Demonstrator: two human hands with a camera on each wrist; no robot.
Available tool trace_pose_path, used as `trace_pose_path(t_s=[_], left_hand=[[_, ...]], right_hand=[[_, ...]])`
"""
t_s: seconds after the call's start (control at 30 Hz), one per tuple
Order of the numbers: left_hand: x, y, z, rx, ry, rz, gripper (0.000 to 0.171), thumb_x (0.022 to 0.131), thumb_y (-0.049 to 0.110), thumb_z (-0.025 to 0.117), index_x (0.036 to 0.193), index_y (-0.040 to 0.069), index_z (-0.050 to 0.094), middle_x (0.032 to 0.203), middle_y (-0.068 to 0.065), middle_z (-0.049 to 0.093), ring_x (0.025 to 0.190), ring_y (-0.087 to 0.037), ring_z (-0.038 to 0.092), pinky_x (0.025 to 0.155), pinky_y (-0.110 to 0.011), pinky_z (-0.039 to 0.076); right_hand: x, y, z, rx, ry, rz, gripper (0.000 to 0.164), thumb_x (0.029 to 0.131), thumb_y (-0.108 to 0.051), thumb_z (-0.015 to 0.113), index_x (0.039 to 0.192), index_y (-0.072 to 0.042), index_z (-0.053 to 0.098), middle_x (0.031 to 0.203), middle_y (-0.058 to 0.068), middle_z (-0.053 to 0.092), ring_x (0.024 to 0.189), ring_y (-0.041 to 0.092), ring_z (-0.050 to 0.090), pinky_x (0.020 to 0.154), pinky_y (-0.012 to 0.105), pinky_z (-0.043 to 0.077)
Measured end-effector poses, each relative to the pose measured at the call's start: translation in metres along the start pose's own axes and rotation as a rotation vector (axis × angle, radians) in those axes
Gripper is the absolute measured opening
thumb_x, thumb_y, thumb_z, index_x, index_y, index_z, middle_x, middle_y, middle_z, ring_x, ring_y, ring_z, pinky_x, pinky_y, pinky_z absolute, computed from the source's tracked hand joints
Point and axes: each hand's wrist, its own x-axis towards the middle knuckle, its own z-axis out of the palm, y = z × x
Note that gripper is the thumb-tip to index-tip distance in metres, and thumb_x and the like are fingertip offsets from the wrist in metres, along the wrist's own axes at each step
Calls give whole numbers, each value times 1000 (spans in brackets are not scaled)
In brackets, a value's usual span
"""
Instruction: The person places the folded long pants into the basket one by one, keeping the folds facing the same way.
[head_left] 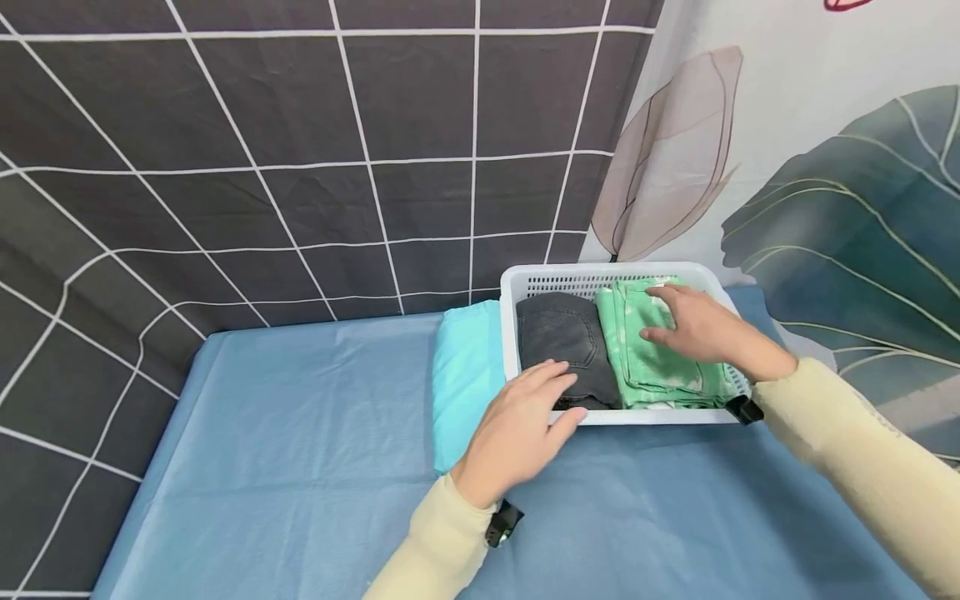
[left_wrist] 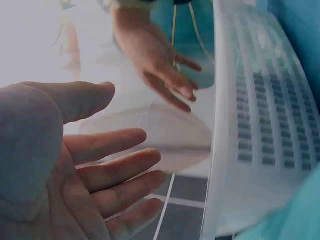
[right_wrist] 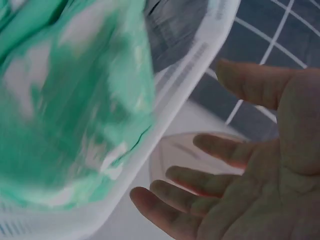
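A white plastic basket (head_left: 510, 350) with slotted walls holds two folded garments side by side. On its left lies dark grey denim (head_left: 558, 329) with a stitched pocket; on its right, a green and white patterned cloth (head_left: 637, 350). My left hand (head_left: 521, 421) hovers at the basket's front left edge, fingers spread and holding nothing. Above the green cloth is my right hand (head_left: 693, 321), its fingers extended and apart. The right wrist view shows the right hand (right_wrist: 240, 170) with an empty palm beside the green cloth (right_wrist: 85, 105); whether it touches is unclear.
A bright turquoise folded item (head_left: 465, 375) lies against the basket's left side. Both stand on a blue-covered surface (head_left: 300, 450). Behind rises a dark grid-patterned cloth wall (head_left: 300, 150), with a white leaf-print curtain (head_left: 787, 83) at the right.
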Motion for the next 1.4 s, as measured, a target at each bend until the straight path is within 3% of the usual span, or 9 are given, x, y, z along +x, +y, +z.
trace_pose_path(t_s=[0.17,0.33,0.5,0.63,0.8,0.97,1.2,1.4], left_hand=[[-19,-18,-14,-106,93,-56,43,103,35,59,136,9,64,145,-4,56,138,-21,47,114,-38,36],[-39,-37,-27,-148,201,-131,38,100,29,64,133,10,66,141,-3,59,134,-17,50,111,-38,40],[-59,-53,-37,-162,293,-285,37,99,28,65,134,14,66,140,-1,59,133,-20,51,111,-44,41],[-71,-63,-39,-170,349,-404,38,99,27,66,135,14,65,141,-2,58,133,-25,52,109,-49,41],[-81,-70,-40,-194,364,-486,40,100,27,65,136,10,63,143,-6,57,134,-28,51,110,-50,40],[-89,-75,-40,-201,366,-530,41,99,26,66,137,9,63,143,-9,57,135,-29,50,110,-50,39],[-96,-83,-38,-205,335,-599,41,100,26,64,138,12,61,144,-9,56,136,-29,48,110,-51,39],[-101,-94,-36,-173,311,-640,43,100,26,62,139,9,60,145,-11,55,136,-33,47,111,-54,37]], right_hand=[[-8,-16,2,94,83,-6,69,98,-28,66,149,9,37,145,37,42,130,56,40,102,69,36],[-18,-37,2,154,187,-51,65,98,-27,66,149,5,40,145,32,45,131,53,41,102,67,36],[-30,-57,4,188,311,-125,59,97,-25,67,146,2,46,143,27,50,121,47,52,94,62,45],[-38,-69,10,270,331,-162,59,98,-25,67,147,0,46,145,24,49,117,45,56,90,60,49],[-47,-77,20,334,338,-155,59,97,-24,69,147,-1,47,147,21,49,125,44,53,97,60,46],[-57,-85,32,328,375,-148,57,97,-25,70,146,-5,49,144,19,51,124,41,54,92,59,47],[-68,-94,48,366,429,-211,55,94,-18,73,144,-9,53,140,15,55,117,35,57,91,54,49],[-79,-99,61,408,407,-257,55,93,-18,74,143,-14,53,141,6,56,126,28,52,97,47,46]])
